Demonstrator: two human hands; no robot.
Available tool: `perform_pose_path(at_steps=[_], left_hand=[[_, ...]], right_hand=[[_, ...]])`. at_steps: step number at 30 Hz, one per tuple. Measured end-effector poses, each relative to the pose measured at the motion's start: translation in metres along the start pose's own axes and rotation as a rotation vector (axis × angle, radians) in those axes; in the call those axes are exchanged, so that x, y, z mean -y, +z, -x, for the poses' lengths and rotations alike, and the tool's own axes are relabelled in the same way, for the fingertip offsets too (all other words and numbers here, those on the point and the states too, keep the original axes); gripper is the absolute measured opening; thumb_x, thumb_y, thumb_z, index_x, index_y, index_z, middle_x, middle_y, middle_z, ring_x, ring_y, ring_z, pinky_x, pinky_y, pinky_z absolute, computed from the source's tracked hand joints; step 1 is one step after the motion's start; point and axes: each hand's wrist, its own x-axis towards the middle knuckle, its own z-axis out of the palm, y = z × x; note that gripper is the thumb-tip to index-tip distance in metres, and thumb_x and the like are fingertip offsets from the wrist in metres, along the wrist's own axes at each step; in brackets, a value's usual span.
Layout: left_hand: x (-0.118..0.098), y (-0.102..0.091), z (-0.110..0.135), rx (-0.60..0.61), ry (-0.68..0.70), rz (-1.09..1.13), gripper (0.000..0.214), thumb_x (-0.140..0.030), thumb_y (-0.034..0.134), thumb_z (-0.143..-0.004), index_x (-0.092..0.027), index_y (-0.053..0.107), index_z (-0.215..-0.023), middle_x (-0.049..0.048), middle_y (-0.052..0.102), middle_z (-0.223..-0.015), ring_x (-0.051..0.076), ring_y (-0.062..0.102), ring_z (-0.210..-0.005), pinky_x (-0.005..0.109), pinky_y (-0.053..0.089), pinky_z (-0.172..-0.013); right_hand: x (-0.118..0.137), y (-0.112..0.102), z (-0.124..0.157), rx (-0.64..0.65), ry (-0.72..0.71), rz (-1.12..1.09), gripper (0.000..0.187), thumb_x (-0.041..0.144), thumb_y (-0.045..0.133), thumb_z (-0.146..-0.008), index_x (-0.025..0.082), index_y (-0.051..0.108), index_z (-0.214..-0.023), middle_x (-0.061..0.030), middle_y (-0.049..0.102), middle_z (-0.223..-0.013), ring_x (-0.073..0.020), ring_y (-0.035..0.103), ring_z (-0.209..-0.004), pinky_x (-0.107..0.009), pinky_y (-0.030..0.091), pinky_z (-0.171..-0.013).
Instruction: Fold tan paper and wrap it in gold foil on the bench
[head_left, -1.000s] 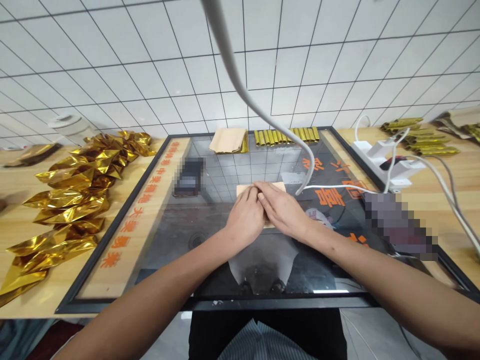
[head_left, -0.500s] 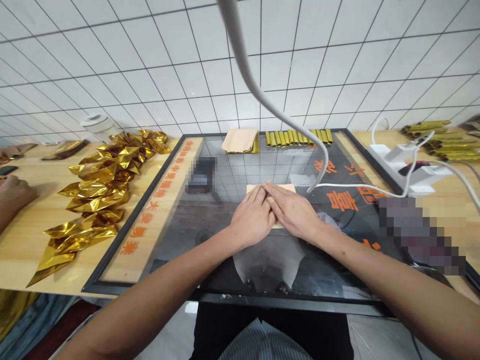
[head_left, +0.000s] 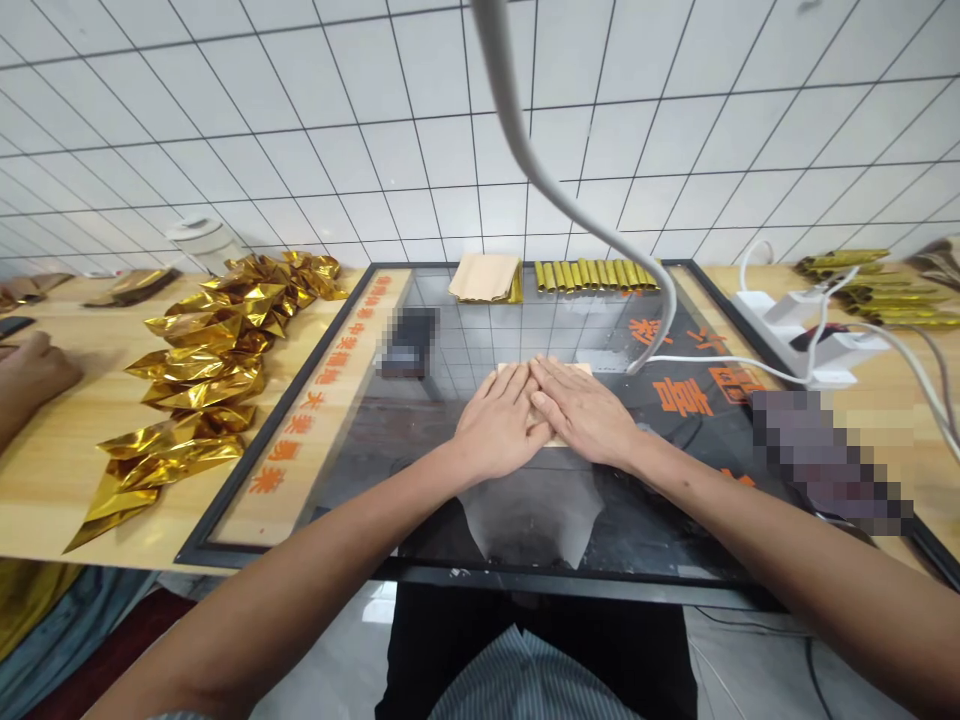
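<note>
My left hand (head_left: 499, 425) and my right hand (head_left: 589, 410) lie side by side, fingers stretched flat, pressing on a tan paper sheet (head_left: 581, 371) on the dark glass-topped panel (head_left: 420, 470). Only the sheet's far edge and a bit of its near edge show past my fingers. Neither hand grips anything.
A stack of tan sheets (head_left: 484, 277) and a row of gold rolls (head_left: 592, 274) lie at the panel's far edge. Gold foil bags (head_left: 199, 365) are heaped on the wooden table to the left. Another person's hand (head_left: 30, 370) rests at far left. White cables and a power strip (head_left: 795, 335) sit right.
My fingers have gone from bunched over the sheet to flat upon it. The view has shifted left, bringing the other person's hand into sight.
</note>
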Motion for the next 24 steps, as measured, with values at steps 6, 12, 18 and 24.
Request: perform_pose_path(at_steps=[6, 12, 18, 24], left_hand=[[0.007, 0.006, 0.000, -0.015, -0.010, 0.002, 0.084, -0.068, 0.038, -0.109, -0.013, 0.035, -0.173, 0.0147, 0.030, -0.182, 0.032, 0.024, -0.171, 0.054, 0.021, -0.139], [0.014, 0.001, 0.000, 0.061, -0.072, 0.005, 0.096, -0.078, 0.040, -0.104, -0.012, 0.033, -0.174, 0.0144, 0.021, -0.184, 0.034, 0.019, -0.172, 0.056, 0.020, -0.139], [0.023, -0.003, 0.007, 0.061, -0.083, -0.009, 0.101, -0.083, 0.036, -0.103, -0.012, 0.030, -0.175, 0.0137, 0.018, -0.185, 0.035, 0.017, -0.172, 0.057, 0.018, -0.139], [0.026, -0.004, 0.011, 0.058, -0.084, -0.036, 0.097, -0.081, 0.035, -0.105, -0.013, 0.031, -0.175, 0.0131, 0.020, -0.185, 0.033, 0.019, -0.172, 0.057, 0.018, -0.139]], right_hand=[[-0.010, 0.002, 0.007, 0.014, 0.000, 0.089, 0.074, 0.053, 0.020, -0.116, 0.008, 0.040, -0.171, -0.0204, 0.032, -0.180, -0.0311, 0.028, -0.168, -0.057, 0.025, -0.137], [-0.013, -0.004, 0.019, 0.018, 0.013, 0.156, 0.074, 0.052, 0.027, -0.115, 0.006, 0.038, -0.171, -0.0230, 0.031, -0.179, -0.0332, 0.027, -0.169, -0.058, 0.027, -0.136], [-0.013, -0.009, 0.037, 0.013, 0.053, 0.206, 0.072, 0.050, 0.025, -0.116, 0.005, 0.040, -0.171, -0.0221, 0.033, -0.179, -0.0332, 0.033, -0.166, -0.056, 0.027, -0.136], [-0.015, -0.010, 0.052, -0.001, 0.070, 0.231, 0.069, 0.048, 0.024, -0.116, 0.011, 0.040, -0.172, -0.0181, 0.034, -0.179, -0.0318, 0.032, -0.167, -0.057, 0.028, -0.136]])
